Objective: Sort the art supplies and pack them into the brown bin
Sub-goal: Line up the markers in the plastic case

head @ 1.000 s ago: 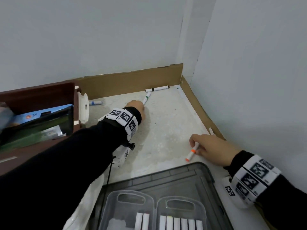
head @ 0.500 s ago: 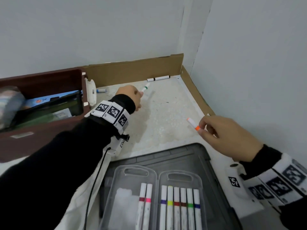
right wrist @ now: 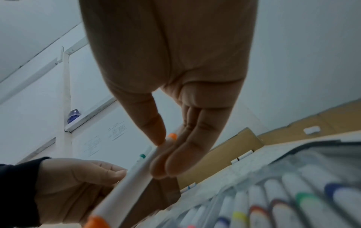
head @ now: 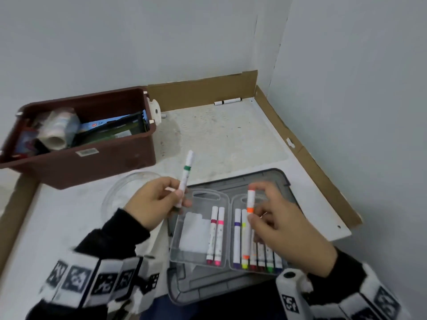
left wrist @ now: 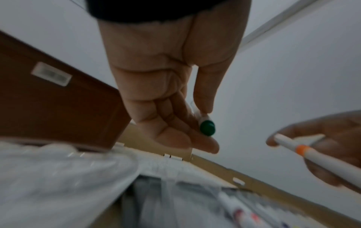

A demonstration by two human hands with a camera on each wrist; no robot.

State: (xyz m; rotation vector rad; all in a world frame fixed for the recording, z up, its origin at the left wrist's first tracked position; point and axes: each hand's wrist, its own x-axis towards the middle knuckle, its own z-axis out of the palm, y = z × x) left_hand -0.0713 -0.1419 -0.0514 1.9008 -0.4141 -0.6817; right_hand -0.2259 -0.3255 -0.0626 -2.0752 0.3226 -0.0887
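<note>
The white bench (head: 69,222) fills a corner edged with brown cardboard strips (head: 203,91). At its back left stands the brown bin (head: 97,155), open-topped, holding a flat printed box and some wrapped rolls whose details are blurred. In front of the person lies a grey lid-like tray (head: 272,181), and on it rests an open clear marker case (head: 196,236) with two halves side by side. The left half carries two markers, dark red and pink banded; the right half carries a row of markers (head: 238,239) with purple, yellow, red, green and blue bands. A clear round dish (head: 120,192) sits between the bin and the tray, partly under the left wrist.

The left hand (head: 152,204) is raised just left of the case, its thumb and fingers pinching the lower barrel of a green-banded marker (head: 186,176), which stands nearly upright with its tip pointing toward the bin. In the left wrist view the marker's green end cap (left wrist: 207,128) pokes out below the fingertips. The right hand (head: 284,229) hovers over the right half of the case, thumb and fingers gripping an orange-banded marker (head: 250,215) held along the row, lying over the markers there. A black-banded marker (head: 227,102) lies alone against the far cardboard strip, well apart from both hands.
</note>
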